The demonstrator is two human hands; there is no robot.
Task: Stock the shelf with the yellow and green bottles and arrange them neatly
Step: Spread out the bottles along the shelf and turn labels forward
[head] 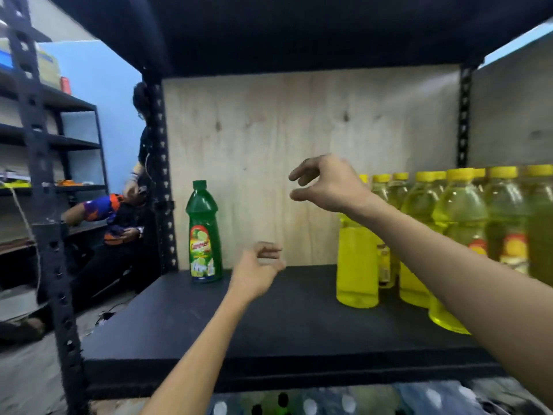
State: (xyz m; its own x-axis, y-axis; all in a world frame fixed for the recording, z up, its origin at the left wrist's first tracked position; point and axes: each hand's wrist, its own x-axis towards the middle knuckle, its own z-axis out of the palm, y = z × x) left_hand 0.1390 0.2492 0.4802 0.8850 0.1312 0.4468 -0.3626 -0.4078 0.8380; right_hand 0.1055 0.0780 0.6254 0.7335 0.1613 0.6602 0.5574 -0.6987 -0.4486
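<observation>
Green bottle (204,232), red-yellow label, stands upright; left hand (257,271), right hand (329,184): grip released.

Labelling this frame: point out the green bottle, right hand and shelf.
green bottle (203,244): head view, label.
right hand (332,187): head view, back of hand.
shelf (224,324): head view, bare board.

Green bottle (204,232) at back left of shelf (269,324), yellow bottles (357,259) at right, left hand (254,272) and right hand (327,184) empty between.

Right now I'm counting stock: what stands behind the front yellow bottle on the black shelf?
A second yellow-capped yellow bottle stands right behind that clear yellow plastic bottle, then the pale plywood back panel. The right forearm covers the front bottle's neck.
</observation>
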